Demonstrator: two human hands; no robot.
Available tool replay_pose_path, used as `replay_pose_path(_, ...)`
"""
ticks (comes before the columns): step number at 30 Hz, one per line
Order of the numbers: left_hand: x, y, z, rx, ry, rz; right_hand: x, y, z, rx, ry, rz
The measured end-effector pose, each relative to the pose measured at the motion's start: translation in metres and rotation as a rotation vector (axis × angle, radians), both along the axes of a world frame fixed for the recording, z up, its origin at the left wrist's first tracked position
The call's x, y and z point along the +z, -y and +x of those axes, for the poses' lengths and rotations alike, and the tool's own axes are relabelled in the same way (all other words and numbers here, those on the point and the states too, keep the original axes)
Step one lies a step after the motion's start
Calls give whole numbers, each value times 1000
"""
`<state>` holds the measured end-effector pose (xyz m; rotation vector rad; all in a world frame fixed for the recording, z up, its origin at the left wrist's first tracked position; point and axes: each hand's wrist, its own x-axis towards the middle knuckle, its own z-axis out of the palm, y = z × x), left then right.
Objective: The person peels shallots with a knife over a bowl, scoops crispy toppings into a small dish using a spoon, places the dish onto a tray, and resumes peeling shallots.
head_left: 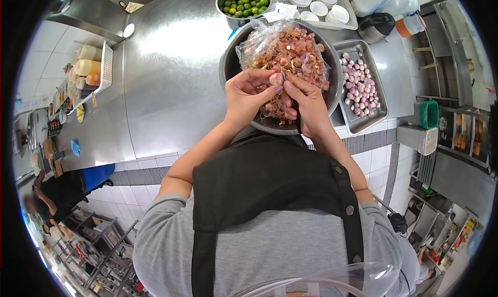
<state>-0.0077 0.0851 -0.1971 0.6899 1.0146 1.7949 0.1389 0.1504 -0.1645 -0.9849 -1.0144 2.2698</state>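
Over a large metal bowl (226, 64), my left hand (244, 97) pinches a small pinkish shallot (276, 79) between thumb and fingers. My right hand (309, 104) is closed around what looks like a small knife with a black handle (297, 114). Its blade is mostly hidden by the fingers, close against the shallot. Beneath both hands, the bowl holds a clear plastic bag (254, 40) and a heap of dry reddish-brown shallot skins (298, 45). To the right, peeled shallots (361, 84) lie in a rectangular metal tray (383, 112).
Behind the bowl stand a metal pot of green limes (244, 4) and a basket (353, 23) with white bowls. A dark jug (374, 27) is at the back right. Sauce bottles (87, 67) fill a white basket at left. Another person (57, 193) is at far left.
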Motion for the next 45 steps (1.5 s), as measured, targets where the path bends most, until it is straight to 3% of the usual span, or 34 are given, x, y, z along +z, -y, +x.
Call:
replay_pose_path(6,-10,-2,-5,-49,230,-69,-5,5,-3,-3,108,340)
replay_pose_path(7,-13,-3,-7,-54,208,-77,-4,3,-1,-4,108,339)
replay_pose_path(9,-13,-3,-9,-57,188,-86,0,-1,3,52,-42,59)
replay_pose_path(15,-13,-4,-16,-64,178,-197,-3,-6,3,57,-64,-65)
replay_pose_path(17,-18,-1,-22,-268,483,-100,-5,-10,1,20,-42,-36)
replay_pose_path(22,-3,6,-28,-277,531,-60,-5,-29,6,77,67,71)
replay_pose_path(24,-2,6,-32,-233,528,-77,5,-27,7,70,247,242)
replay_pose_path(28,-7,5,-34,-143,391,-124,16,-26,9,142,228,410)
replay_pose_path(30,-4,7,-34,-142,325,-100,26,-24,10,370,189,441)
replay_pose_path(33,0,8,-33,-146,239,-105,37,-14,8,385,107,460)
replay_pose_path(40,5,9,-37,-132,-55,-54,31,-10,7,412,188,529)
replay_pose_path(42,6,9,-38,-122,-122,-72,18,-9,5,350,200,915)
replay_pose_path(45,10,10,-35,-98,-143,-75,23,-6,5,361,232,731)
